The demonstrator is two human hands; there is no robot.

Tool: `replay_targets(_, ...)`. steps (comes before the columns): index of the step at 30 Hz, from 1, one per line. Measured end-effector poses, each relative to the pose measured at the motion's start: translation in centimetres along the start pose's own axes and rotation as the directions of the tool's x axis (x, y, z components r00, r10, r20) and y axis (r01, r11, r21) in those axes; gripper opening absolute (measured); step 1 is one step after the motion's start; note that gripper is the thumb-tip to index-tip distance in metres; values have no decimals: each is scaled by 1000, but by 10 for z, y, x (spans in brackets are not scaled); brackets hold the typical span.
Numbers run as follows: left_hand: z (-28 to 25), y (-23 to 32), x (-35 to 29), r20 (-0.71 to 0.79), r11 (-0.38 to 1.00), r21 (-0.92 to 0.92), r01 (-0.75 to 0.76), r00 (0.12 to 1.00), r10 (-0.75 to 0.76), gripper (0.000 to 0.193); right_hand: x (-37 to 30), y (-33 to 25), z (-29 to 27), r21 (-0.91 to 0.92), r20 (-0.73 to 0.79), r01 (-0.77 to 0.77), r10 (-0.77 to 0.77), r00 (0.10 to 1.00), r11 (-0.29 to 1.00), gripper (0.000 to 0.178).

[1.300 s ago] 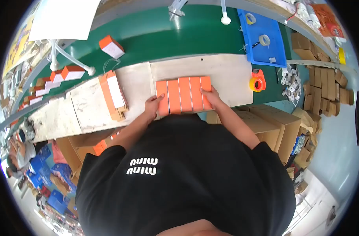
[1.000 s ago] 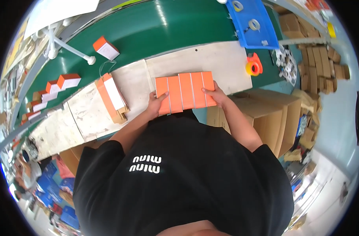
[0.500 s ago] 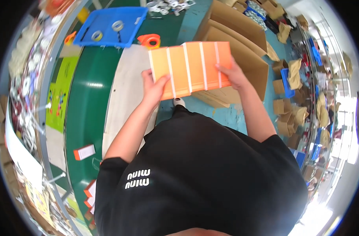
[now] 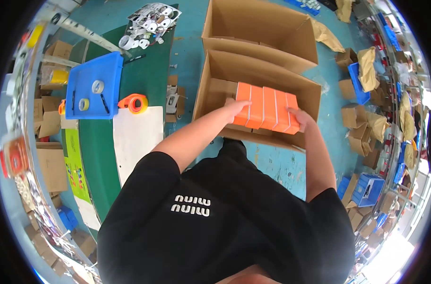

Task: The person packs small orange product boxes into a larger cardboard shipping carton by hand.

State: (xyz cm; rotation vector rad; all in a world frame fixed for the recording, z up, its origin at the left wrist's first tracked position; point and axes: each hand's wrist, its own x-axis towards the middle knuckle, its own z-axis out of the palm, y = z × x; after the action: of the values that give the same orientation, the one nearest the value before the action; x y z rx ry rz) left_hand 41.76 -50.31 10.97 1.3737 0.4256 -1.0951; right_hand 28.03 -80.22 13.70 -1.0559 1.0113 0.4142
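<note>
Blue floor [image 4: 279, 163]; hands [image 4: 234, 109] [image 4: 304, 119] grasping orange box row [image 4: 267, 109] over nearer open carton [image 4: 265, 73].

We hold both bare arms [image 4: 196, 136] out in front, our left hand [image 4: 233, 110] and right hand [image 4: 304, 119] apart and gripping.

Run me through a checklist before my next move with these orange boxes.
1. Left hand gripping the left end of the row of orange boxes: ok, thumb on top.
2. Right hand gripping the right end: ok.
3. Boxes held side by side as one row: ok.
4. Near carton open at the top: ok.
5. Row lined up over that opening in this view: ok.
6. Space directly beneath the row: cannot tell, the boxes hide it.
</note>
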Motion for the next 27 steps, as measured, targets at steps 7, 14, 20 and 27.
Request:
replay_targets(7, -60, -50, 153, -189, 988, 13, 155, 971, -150, 81, 224, 63, 10, 75, 93, -201, 193, 977, 977, 45)
replay_targets(14, -142, -112, 320, -286, 950, 307, -61, 946, 153, 78, 368, 132, 50, 65, -112, -29, 36, 993, 997, 71)
replay_targets(20, -195, -135, 392, -336, 821, 555, -133, 867, 368, 71, 464, 188, 77, 105, 33, 220, -224, 974, 970, 94)
replay_targets(27, -186, -141, 386, -318, 277, 946, 166, 632, 707, 81, 450, 169, 127, -893, -338, -196, -317, 886, 404, 102)
